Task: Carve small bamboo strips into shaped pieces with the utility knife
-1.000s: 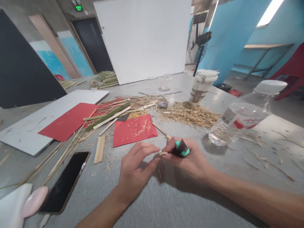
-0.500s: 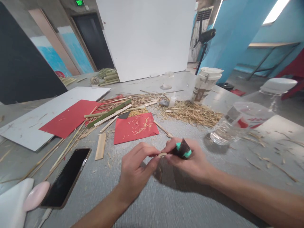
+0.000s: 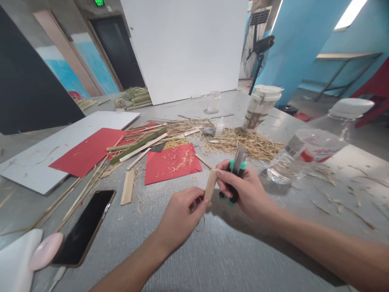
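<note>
A short flat strip of bamboo (image 3: pixel 210 185) is held up between both hands, tilted. My left hand (image 3: pixel 182 213) pinches its lower end between thumb and fingers. At the upper end, the thumb and forefinger of my right hand (image 3: pixel 247 188) touch the strip. That same right hand has a black and green utility knife (image 3: pixel 238 172) gripped in its palm, the grey blade end pointing up and away. Beyond the hands lies a red sheet (image 3: pixel 173 164) strewn with pale shavings. To its left, a second flat bamboo piece (image 3: pixel 127 187) rests on the grey table.
A phone (image 3: pixel 85 227) lies on the left beside a pink oval object (image 3: pixel 46 251). A clear water bottle (image 3: pixel 306 150) and a paper cup (image 3: pixel 261 107) stand to the right. Dry straw (image 3: pixel 246 144) and several thin sticks (image 3: pixel 170 129) cover the middle back.
The bamboo strip has turned from end-on to upright, showing its broad face. My right hand has rotated and risen slightly, so the knife's blade end now points up.
</note>
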Demonstrator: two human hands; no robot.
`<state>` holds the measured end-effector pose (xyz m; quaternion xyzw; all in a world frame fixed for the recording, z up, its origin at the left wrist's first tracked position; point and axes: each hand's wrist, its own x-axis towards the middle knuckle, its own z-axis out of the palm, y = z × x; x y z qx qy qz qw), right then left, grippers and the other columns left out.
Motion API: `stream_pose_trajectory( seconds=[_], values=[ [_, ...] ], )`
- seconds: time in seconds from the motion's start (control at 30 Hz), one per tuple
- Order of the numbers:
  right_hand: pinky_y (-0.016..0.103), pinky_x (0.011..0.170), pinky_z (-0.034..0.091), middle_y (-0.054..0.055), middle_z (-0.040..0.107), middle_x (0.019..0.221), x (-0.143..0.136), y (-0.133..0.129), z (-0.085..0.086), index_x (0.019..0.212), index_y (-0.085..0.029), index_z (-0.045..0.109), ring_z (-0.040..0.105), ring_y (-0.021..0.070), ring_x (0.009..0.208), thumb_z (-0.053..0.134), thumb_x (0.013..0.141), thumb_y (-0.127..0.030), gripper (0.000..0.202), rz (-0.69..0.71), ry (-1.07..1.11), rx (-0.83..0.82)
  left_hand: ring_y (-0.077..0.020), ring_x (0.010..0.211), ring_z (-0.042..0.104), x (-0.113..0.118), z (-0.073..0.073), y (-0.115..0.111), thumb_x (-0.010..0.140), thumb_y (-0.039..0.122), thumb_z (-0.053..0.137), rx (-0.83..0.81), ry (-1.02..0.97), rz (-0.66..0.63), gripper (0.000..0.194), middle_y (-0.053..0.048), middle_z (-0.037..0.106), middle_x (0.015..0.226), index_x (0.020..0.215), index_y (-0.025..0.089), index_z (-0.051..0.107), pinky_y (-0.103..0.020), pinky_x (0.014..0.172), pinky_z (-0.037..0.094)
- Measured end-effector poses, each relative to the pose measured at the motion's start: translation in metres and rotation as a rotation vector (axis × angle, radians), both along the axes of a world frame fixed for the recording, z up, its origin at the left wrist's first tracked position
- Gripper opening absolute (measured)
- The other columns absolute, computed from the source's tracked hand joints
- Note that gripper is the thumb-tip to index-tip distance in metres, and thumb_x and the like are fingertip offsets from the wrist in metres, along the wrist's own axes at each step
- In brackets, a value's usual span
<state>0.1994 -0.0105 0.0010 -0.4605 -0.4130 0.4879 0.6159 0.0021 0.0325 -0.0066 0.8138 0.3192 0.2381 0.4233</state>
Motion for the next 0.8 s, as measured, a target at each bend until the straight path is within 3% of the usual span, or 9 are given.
stream_pose_trajectory(
  seconds=[0.2,0.37,0.5,0.6,0.8],
  values=[
    [0.028,0.049,0.034,-0.005,0.06,0.065,0.005,0.004,0.003,0.096,-0.023,0.066,0.048,0.0109,0.051,0.077,0.094,-0.052,0.031,0.032,-0.076,-0.029,-0.0142,0.068,0.053,0.0,0.001,-0.004,0.105,0.041,0.057,-0.354,-0.112,-0.02,0.03,0.0,0.059,0.074,0.09,0.018,0.067,-0.027,0.063,0.039],
    [0.031,0.058,0.036,-0.003,0.057,0.069,0.015,0.009,0.008,0.089,-0.023,0.067,0.047,0.0134,0.061,0.072,0.096,-0.046,0.024,-0.071,-0.508,0.097,-0.0105,0.054,0.044,0.001,-0.005,-0.003,0.104,0.051,0.058,-0.658,-0.318,-0.005,0.033,0.003,0.057,0.07,0.1,0.019,0.062,-0.023,0.051,0.036],
    [0.031,0.061,0.032,-0.003,0.053,0.066,0.019,0.012,0.008,0.078,-0.024,0.055,0.043,0.0147,0.062,0.07,0.096,-0.04,0.028,-0.072,-0.897,0.146,-0.0088,0.049,0.027,0.0,-0.01,0.001,0.106,0.058,0.055,-0.788,-0.455,0.004,0.038,0.009,0.041,0.058,0.097,0.021,0.057,-0.022,0.047,0.024],
    [0.031,0.059,0.029,-0.004,0.053,0.064,0.018,0.01,0.008,0.084,-0.025,0.052,0.042,0.0149,0.058,0.069,0.095,-0.042,0.027,-0.001,-1.057,0.15,-0.0082,0.052,0.015,0.0,-0.011,0.001,0.105,0.059,0.057,-0.852,-0.53,0.014,0.04,0.011,0.026,0.059,0.094,0.021,0.055,-0.022,0.049,0.016],
    [0.033,0.066,0.034,0.003,0.065,0.083,0.017,0.004,0.005,0.106,-0.024,0.055,0.052,0.0189,0.069,0.053,0.105,-0.046,0.022,0.193,-1.14,0.286,-0.0078,0.052,0.018,0.003,-0.009,0.0,0.104,0.053,0.063,-0.889,-0.629,0.041,0.036,0.011,0.029,0.061,0.094,0.021,0.05,-0.023,0.051,0.017]
  ],
)
